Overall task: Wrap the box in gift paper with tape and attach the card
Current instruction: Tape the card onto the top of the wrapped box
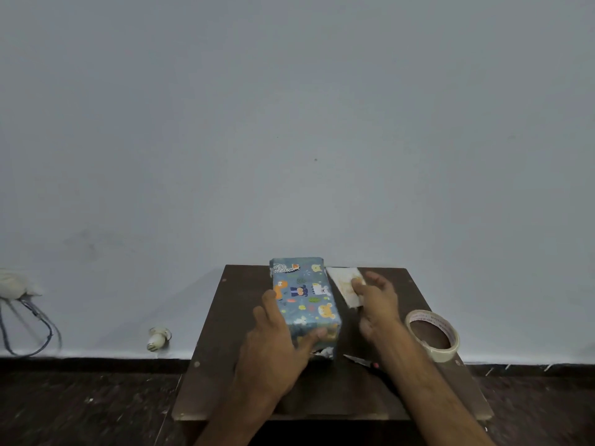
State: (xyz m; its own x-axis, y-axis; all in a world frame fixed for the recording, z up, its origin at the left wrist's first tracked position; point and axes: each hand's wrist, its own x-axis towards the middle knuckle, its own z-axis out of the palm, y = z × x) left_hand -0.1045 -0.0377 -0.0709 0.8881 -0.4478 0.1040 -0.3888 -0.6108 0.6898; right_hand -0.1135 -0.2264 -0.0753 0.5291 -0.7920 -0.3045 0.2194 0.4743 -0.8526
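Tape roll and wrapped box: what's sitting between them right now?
Head view: the right hand lies between the tape roll and the wrapped box, holding the card just right of the box. Nothing else shows in that stretch.

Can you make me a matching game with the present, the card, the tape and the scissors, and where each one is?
1 wrapped box
2 card
3 tape roll
4 scissors

A at the table's right edge
B gripped by the left hand
C partly under the right forearm
D held by the right hand

Pairs: 1-B, 2-D, 3-A, 4-C
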